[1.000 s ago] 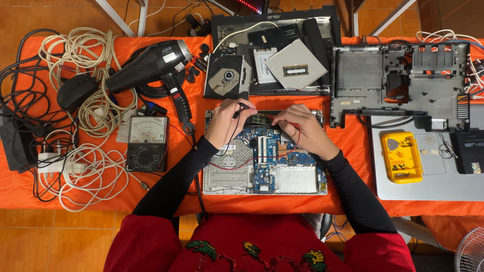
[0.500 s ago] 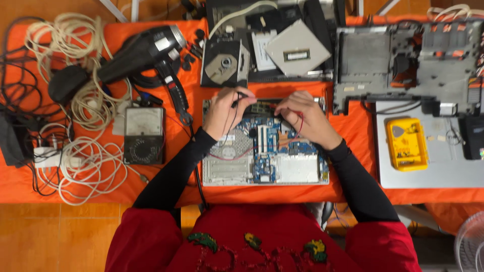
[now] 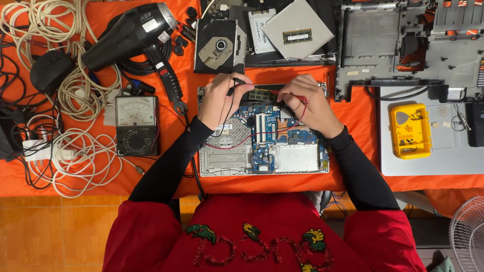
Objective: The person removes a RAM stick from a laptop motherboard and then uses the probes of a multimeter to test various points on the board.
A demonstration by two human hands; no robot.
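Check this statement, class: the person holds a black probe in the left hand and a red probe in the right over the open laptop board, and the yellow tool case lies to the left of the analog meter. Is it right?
Not quite. The head view shows the yellow tool case far to the right of the analog meter, beyond the open laptop board. The rest stands: the left hand holds the black probe, the right hand the red probe.

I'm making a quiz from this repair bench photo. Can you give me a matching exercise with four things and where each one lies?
Things:
1. hair dryer
2. meter
3. yellow box
4. circuit board

Places:
A. on the grey panel at the right
B. under both hands
C. top left, beside the white cables
D. left of the open laptop, below the hair dryer

Pairs: 1-C, 2-D, 3-A, 4-B
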